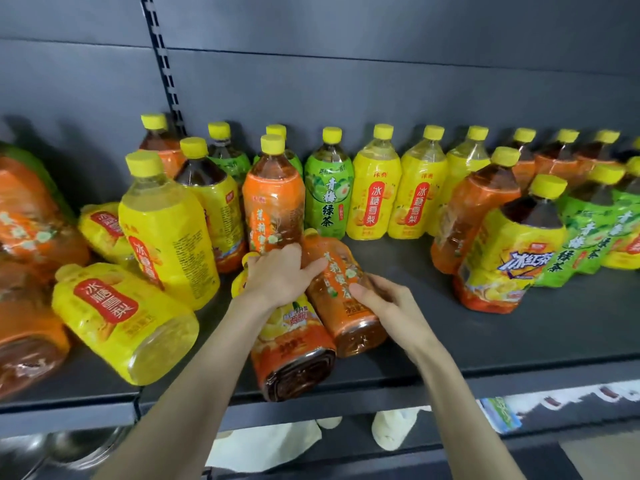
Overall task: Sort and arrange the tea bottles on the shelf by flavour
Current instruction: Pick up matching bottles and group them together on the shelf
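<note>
Two bottles lie side by side near the front of the dark shelf (519, 327). My left hand (277, 275) grips the neck end of the lying iced-tea bottle (294, 348) with the yellow and orange label. Its fingertips also touch the lying orange-label jasmine bottle (346, 306). My right hand (384, 299) wraps round the right side of that orange bottle. An upright orange-label bottle (273, 209) stands just behind them. Green-label (329, 199) and yellow-label (374, 199) bottles stand in the back row.
More yellow bottles lie on their sides at the left (121, 317); one stands tilted (169, 230). Orange bottles lie at the far left (31, 216). A mixed cluster stands at the right, with an iced-tea bottle (509, 258) in front. The shelf's front lip (381, 389) runs below.
</note>
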{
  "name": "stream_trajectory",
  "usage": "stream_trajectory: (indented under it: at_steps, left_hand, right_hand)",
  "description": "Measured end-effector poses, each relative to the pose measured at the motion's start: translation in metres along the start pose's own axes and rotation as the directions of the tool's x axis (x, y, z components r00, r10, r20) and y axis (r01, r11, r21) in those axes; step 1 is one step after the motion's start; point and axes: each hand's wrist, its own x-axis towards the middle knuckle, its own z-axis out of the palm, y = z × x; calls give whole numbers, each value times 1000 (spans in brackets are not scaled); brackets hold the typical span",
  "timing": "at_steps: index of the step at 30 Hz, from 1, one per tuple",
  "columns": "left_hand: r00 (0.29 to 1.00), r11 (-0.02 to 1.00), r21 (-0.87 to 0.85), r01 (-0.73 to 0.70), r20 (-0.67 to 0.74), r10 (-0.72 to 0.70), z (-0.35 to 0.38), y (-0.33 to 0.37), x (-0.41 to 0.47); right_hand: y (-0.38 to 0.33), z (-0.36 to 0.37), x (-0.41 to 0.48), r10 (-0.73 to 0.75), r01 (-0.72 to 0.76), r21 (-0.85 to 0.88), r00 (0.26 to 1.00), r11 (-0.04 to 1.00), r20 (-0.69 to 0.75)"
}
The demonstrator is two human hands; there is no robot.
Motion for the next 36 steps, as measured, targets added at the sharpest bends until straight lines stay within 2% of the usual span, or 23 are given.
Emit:
stream_trajectory:
  at_steps: [4,9,13,17,24,30,33,36]
  left_hand:
    - [996,949,-310,-54,-89,28,-5,2,-5]
    - [973,817,-541,-198,-207,98,1,16,-1]
    - [950,732,-616,-291,-278,144,-1,36,5]
    - [945,651,-687,-324,-256,202,-1,50,14]
    - [950,655,-688,-312,-207,235,6,62,24]
    - [942,749,-574,-333,-247,229,13,64,29]
    - [942,782,-526,-333,-223,250,11,61,25]
    - [947,819,-477,-320,-198,255,8,51,11]
  right_hand:
    - [4,-5,-6,-95,95,37,995,995,1]
    - [8,-17,-9,-230,237,58,968,970,-103]
    - [9,-32,0,-301,303,-15,939,953,-169]
    - [14,-42,13,-322,316,-66,926,947,-196]
    - [14,-55,36,-375,318,-251,898,914,-228]
    - [16,-58,44,-379,290,-352,900,890,-215]
    - [15,-60,43,-376,262,-427,903,866,-208]
    - [15,-57,33,-398,222,-503,876,835,-273]
